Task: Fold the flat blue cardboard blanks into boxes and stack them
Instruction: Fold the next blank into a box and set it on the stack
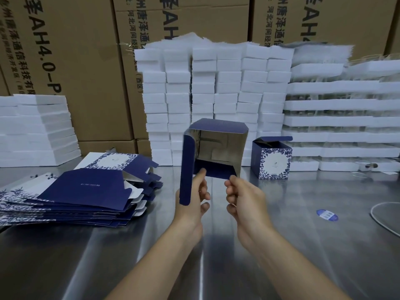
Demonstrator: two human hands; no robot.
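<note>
Currently the half-formed box (pixel 216 146) is held up off the table (pixel 281 234), open mouth facing the person, just above both hands. Left hand (pixel 192 200) grips its left wall, with the long flap hanging over the palm. Right hand (pixel 244 198) pinches the bottom flap. Finished box (pixel 273 161) sits back-right, nearer the right hand; blanks (pixel 75 191) lie left.

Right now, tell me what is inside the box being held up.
Inside the held box, only shiny silver walls and folded flaps at the far end show; no contents are visible. The blue flap, pinched by the left hand and right hand, hides the lower part.
</note>
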